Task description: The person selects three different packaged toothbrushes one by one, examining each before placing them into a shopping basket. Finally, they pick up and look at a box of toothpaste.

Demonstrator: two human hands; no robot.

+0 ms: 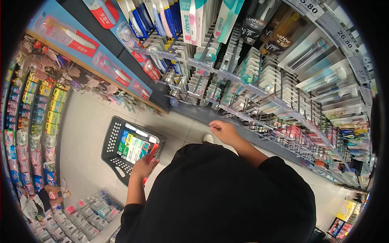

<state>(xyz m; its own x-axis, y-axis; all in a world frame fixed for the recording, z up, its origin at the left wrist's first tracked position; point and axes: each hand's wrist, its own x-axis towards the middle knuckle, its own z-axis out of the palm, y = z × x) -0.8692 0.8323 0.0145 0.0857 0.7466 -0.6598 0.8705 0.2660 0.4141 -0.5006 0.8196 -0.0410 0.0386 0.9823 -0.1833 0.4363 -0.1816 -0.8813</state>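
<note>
While left hand (142, 167) grips red handle (154, 151) of dark basket (107, 156), left of frame centre, fingers closed around it, boxes (135, 148) lie inside basket. Right hand (224, 132), near frame centre: fingers loosely curled, cannot tell whether fully closed. Toothbrush packs (192, 20) hang at upper centre.
</note>
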